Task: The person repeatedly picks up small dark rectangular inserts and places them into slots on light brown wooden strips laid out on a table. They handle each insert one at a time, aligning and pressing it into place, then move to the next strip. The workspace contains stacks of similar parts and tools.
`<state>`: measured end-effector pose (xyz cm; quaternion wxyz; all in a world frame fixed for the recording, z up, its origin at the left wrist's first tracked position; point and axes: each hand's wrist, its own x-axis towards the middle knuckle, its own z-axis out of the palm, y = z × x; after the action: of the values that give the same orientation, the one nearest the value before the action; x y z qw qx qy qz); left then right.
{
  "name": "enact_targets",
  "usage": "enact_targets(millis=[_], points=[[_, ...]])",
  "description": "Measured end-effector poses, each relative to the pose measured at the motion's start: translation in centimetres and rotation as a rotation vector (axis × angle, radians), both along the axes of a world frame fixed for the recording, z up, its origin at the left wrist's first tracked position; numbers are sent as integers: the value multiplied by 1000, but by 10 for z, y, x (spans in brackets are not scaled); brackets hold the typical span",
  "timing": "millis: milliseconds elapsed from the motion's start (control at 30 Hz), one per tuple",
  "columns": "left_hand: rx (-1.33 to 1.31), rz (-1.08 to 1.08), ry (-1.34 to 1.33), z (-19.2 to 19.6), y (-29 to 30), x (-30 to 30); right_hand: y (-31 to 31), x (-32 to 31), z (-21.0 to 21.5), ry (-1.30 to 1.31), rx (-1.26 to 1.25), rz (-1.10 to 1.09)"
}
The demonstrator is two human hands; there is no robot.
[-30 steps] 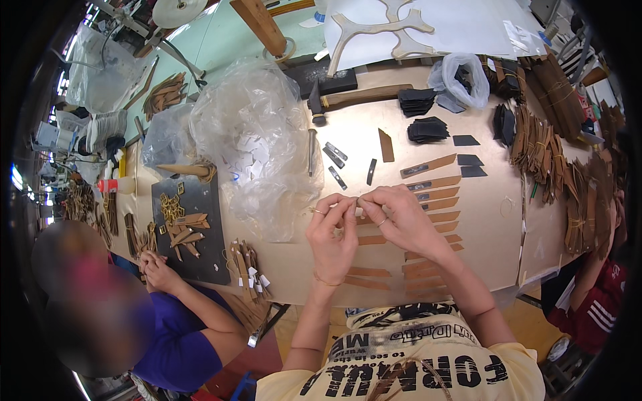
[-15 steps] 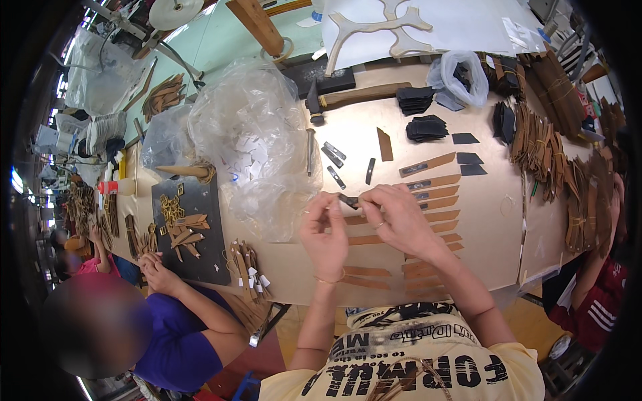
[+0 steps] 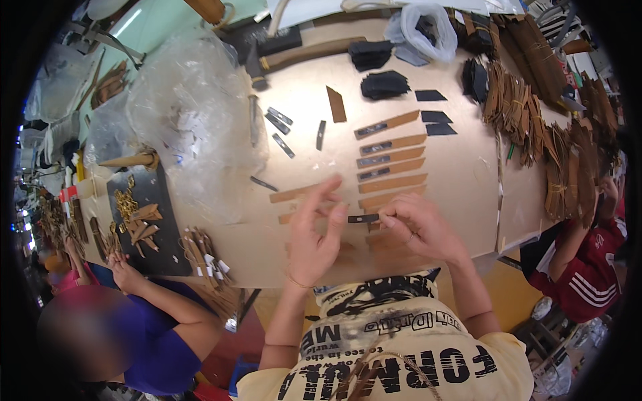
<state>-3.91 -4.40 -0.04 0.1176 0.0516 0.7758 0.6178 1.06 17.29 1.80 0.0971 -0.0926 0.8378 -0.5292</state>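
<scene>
We pinch a small dark metal strip [image 3: 363, 218] between our left hand [image 3: 314, 234] and right hand [image 3: 414, 227], fingertips closed on its two ends, above the tan workbench [image 3: 461, 174]; it looks light, stiff and thin, best held edgewise at the ends

1. Small dark strip [image 3: 363, 218] pinched betw. left hand [image 3: 314, 234] & right hand [image 3: 414, 227]: looks like thin metal, slight sheen.
2. Tan strips [image 3: 391, 144] laid in a row: matt, leather- or card-like, smooth; exact material can't be told.
3. Worktable [image 3: 461, 180]: pale brown board, matt, wood-like.
4. Clear bag [image 3: 190, 110]: crinkled plastic film, glossy.
5. Black pieces [image 3: 384, 85]: matt, soft-looking stack.
6. Brown bundles [image 3: 518, 110] w/ ties: dull, leathery.
7. Dark mat [image 3: 150, 214]: matt, w/ shiny gold-tone metal bits [image 3: 125, 202].
</scene>
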Motion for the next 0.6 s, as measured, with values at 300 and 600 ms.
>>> enact_targets(millis=[300,600], points=[[294,-202,-464,-12,19,20,17,30,-14,-123,-140,-227],[-50,-80,-177,-30,41,-1,-2,5,-44,-74,129,-464]])
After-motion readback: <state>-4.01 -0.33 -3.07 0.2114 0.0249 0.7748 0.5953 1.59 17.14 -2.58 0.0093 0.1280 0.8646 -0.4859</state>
